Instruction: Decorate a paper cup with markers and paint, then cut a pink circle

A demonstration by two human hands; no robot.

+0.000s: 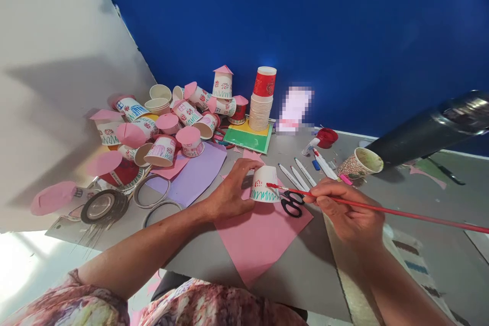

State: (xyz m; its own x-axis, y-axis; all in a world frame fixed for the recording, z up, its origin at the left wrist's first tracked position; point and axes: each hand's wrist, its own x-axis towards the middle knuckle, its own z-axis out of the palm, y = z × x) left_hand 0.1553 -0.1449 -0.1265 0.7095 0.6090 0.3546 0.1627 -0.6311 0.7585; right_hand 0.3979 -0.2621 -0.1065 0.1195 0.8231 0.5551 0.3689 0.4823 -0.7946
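Observation:
Upside down over pink paper (pixel 263 239), a white paper cup (pixel 265 194) carries green zigzag strokes along its rim and red dabs on its side. My left hand (pixel 235 191) is closed around the cup's left side. Between the fingers and thumb of my right hand (pixel 346 209) is a long red paintbrush (pixel 401 210). Its red-coated tip is at the cup's right side. Black-handled scissors (pixel 292 206) lie just right of the cup, under the brush.
Many decorated paper cups (pixel 162 150) with pink tops crowd the left. A cup stack (pixel 261 107) stands behind on a green pack (pixel 246 137). White markers (pixel 292 175), a red paint pot (pixel 326 137), a patterned cup (pixel 359 163) and a black bottle (pixel 428 127) are at right. Tape rolls (pixel 103 207) lie left.

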